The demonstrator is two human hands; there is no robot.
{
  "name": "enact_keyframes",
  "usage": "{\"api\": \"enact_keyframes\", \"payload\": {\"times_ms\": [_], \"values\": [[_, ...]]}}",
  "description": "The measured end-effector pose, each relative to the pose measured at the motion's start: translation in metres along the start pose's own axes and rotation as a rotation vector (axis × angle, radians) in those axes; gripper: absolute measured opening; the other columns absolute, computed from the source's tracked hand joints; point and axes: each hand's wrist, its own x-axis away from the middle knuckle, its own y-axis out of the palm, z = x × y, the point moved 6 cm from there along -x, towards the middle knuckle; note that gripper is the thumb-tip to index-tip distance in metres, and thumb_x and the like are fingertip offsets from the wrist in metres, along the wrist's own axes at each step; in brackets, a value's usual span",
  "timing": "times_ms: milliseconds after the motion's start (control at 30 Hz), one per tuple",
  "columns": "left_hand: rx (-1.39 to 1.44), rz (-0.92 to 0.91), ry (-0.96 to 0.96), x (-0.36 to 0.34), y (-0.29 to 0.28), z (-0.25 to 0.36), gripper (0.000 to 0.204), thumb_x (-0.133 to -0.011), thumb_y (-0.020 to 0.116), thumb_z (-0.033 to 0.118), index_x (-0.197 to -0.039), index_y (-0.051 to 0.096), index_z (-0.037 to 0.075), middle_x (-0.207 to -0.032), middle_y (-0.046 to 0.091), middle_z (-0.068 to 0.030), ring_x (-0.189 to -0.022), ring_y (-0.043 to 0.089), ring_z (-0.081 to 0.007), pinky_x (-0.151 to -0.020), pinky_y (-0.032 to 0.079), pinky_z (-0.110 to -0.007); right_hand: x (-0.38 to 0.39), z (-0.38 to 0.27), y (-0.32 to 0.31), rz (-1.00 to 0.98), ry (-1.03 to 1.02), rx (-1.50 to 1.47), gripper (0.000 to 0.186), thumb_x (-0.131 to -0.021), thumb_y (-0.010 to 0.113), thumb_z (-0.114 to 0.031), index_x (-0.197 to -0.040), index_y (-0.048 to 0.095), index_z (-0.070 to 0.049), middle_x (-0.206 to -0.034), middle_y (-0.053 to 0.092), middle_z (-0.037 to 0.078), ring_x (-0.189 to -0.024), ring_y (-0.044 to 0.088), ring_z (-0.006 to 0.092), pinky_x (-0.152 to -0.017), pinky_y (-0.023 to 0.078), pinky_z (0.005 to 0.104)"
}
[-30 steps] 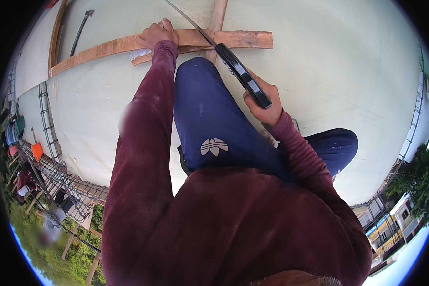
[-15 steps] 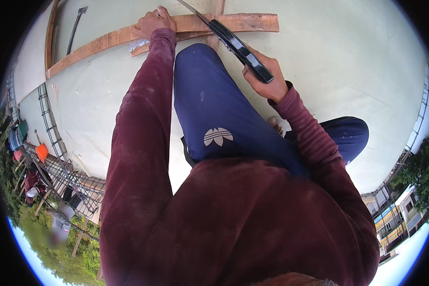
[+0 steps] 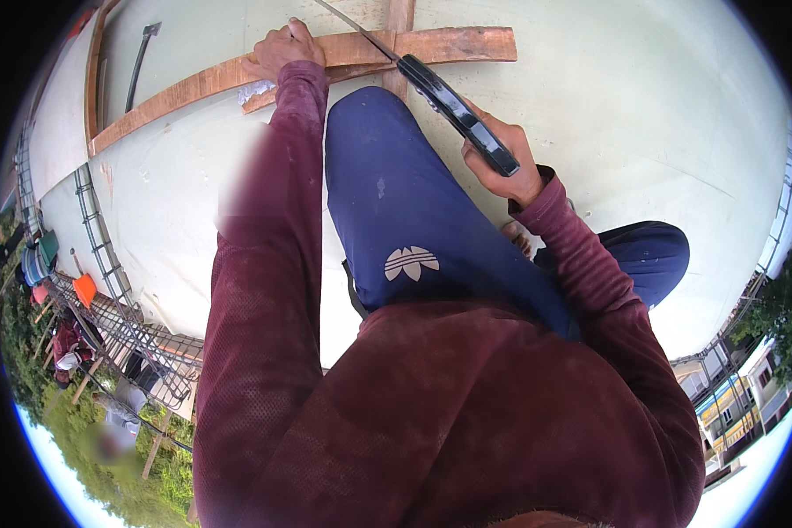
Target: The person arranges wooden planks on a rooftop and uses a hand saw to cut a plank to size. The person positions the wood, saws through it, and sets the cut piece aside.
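Observation:
A handsaw [image 3: 453, 110] with a black handle is gripped in my right hand [image 3: 506, 158], above and right of my raised knee. Its thin blade [image 3: 361, 28] slants up and left across a long wooden plank [image 3: 458, 44]. On the plank, left of the blade, my left hand [image 3: 286, 48] is closed over the wood with bent fingers. A second piece of timber [image 3: 401, 13] crosses beneath the plank at the blade. Under the plank, near my left wrist, shows the end of another wooden strip [image 3: 260, 103].
Pale sheeting [image 3: 660, 114] forms the surface around me. At the far left lies a dark metal bar [image 3: 138, 70] beside another wooden piece [image 3: 92, 70]. Tied rebar cages [image 3: 101, 233], an orange object [image 3: 84, 289] and other people [image 3: 119, 409] are beyond the left edge.
My right hand has drawn the saw back a little, down and to the right, with the blade still across the plank. My left hand stays on the wood.

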Motion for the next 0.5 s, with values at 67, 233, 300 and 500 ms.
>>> {"api": "enact_keyframes", "payload": {"times_ms": [67,233,300,500], "values": [[-0.038,-0.013,0.049,0.004,-0.002,-0.003,0.048,-0.096,0.047,0.039,-0.072,0.076,0.009,-0.077,0.071,-0.0106,-0.088,0.064,-0.0307,-0.112,0.019,-0.055,0.021,-0.016,-0.005,-0.022,0.190,-0.039,0.064,-0.078,0.057,0.003,-0.142,0.050,0.004,-0.099,0.072,0.015,-0.074,0.063,0.0111,-0.075,0.052,0.0255],[0.035,0.017,-0.009,0.013,0.000,-0.023,0.045,-0.097,0.048,0.039,-0.077,0.079,0.012,-0.084,0.071,-0.0072,-0.094,0.061,-0.0292,-0.113,0.020,-0.057,0.132,-0.105,-0.071,-0.128,0.458,0.173,0.071,-0.071,0.055,0.006,-0.142,0.050,0.005,-0.119,0.069,0.024,-0.086,0.075,0.0256,-0.083,0.054,0.0270],[0.091,0.041,0.006,0.017,-0.003,-0.012,0.045,-0.097,0.049,0.039,-0.078,0.079,0.012,-0.084,0.071,-0.0064,-0.094,0.061,-0.0292,-0.113,0.020,-0.058,0.140,-0.122,-0.077,-0.091,0.518,0.171,0.072,-0.070,0.053,0.005,-0.142,0.051,0.004,-0.120,0.068,0.024,-0.083,0.075,0.0277,-0.081,0.055,0.0290],[0.093,-0.015,0.010,0.010,0.001,0.003,0.044,-0.097,0.049,0.038,-0.078,0.079,0.012,-0.082,0.070,-0.0059,-0.095,0.061,-0.0302,-0.113,0.019,-0.060,-0.003,0.013,-0.001,0.001,0.012,-0.045,0.063,-0.080,0.057,0.001,-0.143,0.050,0.002,-0.071,0.056,0.005,-0.061,0.047,0.0065,-0.062,0.049,0.0251]]}}
